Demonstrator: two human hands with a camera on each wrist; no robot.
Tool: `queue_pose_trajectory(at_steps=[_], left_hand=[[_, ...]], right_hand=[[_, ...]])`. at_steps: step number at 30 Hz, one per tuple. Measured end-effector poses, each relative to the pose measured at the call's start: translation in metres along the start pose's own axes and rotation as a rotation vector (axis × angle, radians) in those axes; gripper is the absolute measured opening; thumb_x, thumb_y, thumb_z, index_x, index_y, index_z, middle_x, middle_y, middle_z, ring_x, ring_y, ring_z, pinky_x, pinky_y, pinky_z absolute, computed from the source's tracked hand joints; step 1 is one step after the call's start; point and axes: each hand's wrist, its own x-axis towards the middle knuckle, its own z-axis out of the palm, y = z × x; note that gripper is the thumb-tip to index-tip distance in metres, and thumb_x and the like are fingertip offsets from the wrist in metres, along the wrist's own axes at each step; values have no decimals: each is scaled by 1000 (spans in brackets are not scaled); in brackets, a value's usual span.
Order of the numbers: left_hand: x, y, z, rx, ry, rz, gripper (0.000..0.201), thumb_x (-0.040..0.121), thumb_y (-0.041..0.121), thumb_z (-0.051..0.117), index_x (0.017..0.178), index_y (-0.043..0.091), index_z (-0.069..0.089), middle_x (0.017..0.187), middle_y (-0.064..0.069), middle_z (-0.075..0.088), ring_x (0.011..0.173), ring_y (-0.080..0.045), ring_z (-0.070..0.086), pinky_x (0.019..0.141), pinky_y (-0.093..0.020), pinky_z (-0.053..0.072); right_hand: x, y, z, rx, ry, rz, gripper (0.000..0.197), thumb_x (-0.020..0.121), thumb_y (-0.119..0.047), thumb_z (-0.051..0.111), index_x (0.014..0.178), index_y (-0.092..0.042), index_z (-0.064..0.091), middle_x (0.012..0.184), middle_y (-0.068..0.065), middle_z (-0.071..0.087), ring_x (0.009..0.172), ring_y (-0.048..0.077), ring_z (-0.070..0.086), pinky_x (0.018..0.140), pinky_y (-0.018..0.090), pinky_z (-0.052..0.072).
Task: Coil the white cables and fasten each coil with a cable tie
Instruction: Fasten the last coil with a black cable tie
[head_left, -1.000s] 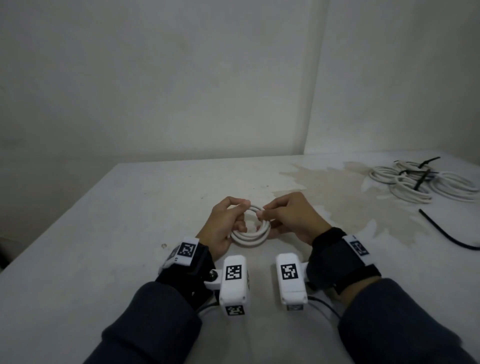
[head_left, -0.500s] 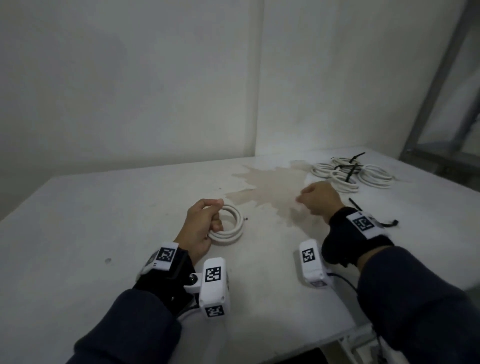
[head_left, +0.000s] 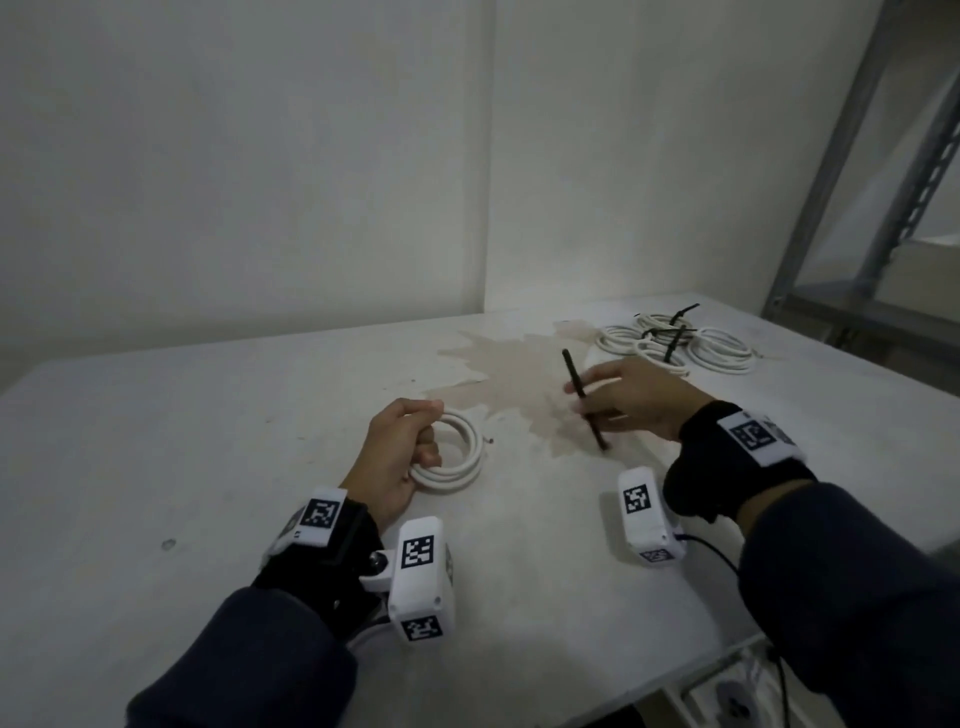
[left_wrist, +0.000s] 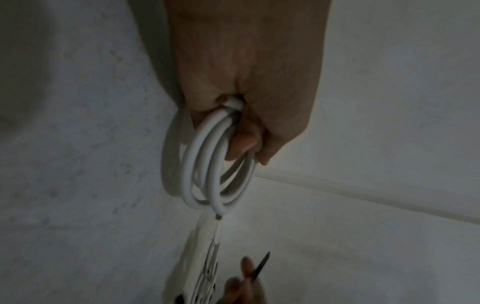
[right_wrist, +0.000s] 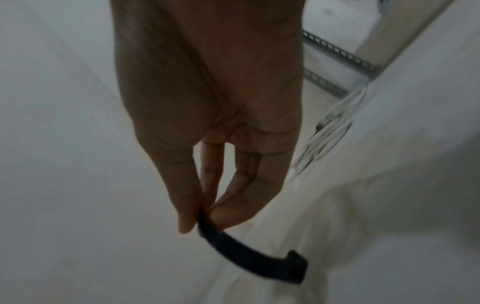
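- Dark navy sleeves (head_left: 249, 654) cover both forearms.
- Black wrist straps (head_left: 727, 462) carry white tags with black square codes.
- White camera boxes (head_left: 421, 582) bear the same codes; a thin black cable (head_left: 717, 551) trails from the right one.

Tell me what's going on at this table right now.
A person is bundling white cables. The left hand grips a coiled white cable resting on the table; the right hand pinches a black cable tie, not yet around the coil. Several tied coils lie at the far right.
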Motion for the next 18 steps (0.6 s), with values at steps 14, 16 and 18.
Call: queue_pose_trajectory(at_steps=[14, 16, 18], left_hand=[[6, 3, -9, -25, 2, 12, 27, 94, 8, 55, 70, 14, 45, 45, 7, 31, 34, -4, 27, 32, -16, 26], [9, 2, -8, -22, -10, 9, 29, 94, 9, 56, 69, 14, 45, 46, 6, 31, 34, -5, 25, 32, -16, 25], [10, 2, -7, -12, -17, 10, 29, 94, 8, 56, 67, 14, 44, 46, 5, 31, 33, -5, 25, 31, -16, 24]], right_hand=[[17, -32, 111, 379, -185, -243, 10, 78, -6, 74, 75, -15, 72, 74, 1, 68, 62, 8, 60, 55, 16, 45], [18, -30, 111, 318, -146, -323, 17, 74, -6, 78, 66, -20, 71, 75, -1, 70, 67, 7, 59, 58, 20, 40], [18, -28, 112, 293, -165, -377, 14, 71, -1, 78, 70, -13, 73, 80, 10, 72, 74, 16, 63, 67, 28, 47]])
